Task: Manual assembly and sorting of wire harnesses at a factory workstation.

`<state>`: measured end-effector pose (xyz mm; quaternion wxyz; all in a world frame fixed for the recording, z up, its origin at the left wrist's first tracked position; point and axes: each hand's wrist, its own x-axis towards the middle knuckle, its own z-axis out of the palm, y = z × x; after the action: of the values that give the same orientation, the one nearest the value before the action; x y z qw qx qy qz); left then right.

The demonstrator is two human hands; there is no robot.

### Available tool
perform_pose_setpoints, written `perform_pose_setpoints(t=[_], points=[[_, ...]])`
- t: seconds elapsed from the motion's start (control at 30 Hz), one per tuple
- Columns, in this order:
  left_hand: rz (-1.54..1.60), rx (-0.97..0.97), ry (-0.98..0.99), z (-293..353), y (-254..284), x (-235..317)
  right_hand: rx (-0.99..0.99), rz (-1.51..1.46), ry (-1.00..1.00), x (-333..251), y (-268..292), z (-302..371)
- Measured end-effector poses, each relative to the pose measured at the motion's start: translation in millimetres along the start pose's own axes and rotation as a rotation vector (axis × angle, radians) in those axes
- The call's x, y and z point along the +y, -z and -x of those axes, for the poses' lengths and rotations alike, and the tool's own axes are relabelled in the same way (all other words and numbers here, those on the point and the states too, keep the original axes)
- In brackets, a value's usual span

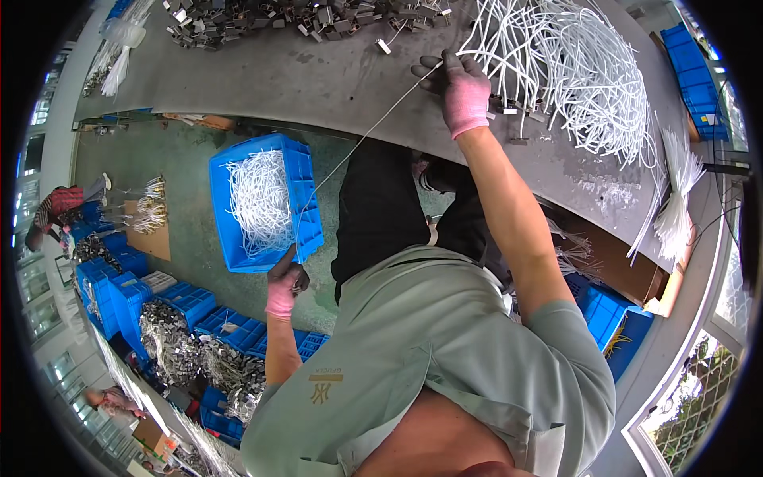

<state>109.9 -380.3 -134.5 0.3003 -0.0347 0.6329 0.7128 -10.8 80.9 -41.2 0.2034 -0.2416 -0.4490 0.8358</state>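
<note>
A thin pale wire (366, 135) runs stretched slantwise between my two gloved hands. My right hand (463, 91), in a pink and grey glove, is above the dark table and pinches the wire's far end. Low on the left, beside the blue crate (311, 211), my left hand (286, 286) is closed on its other end; the fingertips partly hide the grip. Just right of my right hand lies a big heap of white cords (592, 71) on the table. One small metal piece with a short wire (383, 48) rests left of that hand.
Small dark metal parts (318, 17) are piled along the table's far side. White cords (262, 199) fill the blue crate on the floor. Several blue crates (127, 306) stand at lower left. Another bundle of white cords (679, 195) hangs over the table's right edge. A co-worker (60, 207) bends at far left.
</note>
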Motion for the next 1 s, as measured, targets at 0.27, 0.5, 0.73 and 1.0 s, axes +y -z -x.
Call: perform_pose_setpoints(t=[0.27,0.5,0.73,1.0], points=[[-0.085,-0.173,-0.03,-12,-24,15,-0.238,0.105,-0.106,-10,-1,10],[0.209,-0.245,-0.009,-40,-77,44,-0.567,0.566,0.052,-46,-12,4],[-0.051,-0.421,-0.226,-90,-123,82,-0.611,0.582,-0.098,-24,-25,36],[0.209,-0.305,-0.031,-130,-158,101,-0.488,0.448,-0.124,-26,-18,47]])
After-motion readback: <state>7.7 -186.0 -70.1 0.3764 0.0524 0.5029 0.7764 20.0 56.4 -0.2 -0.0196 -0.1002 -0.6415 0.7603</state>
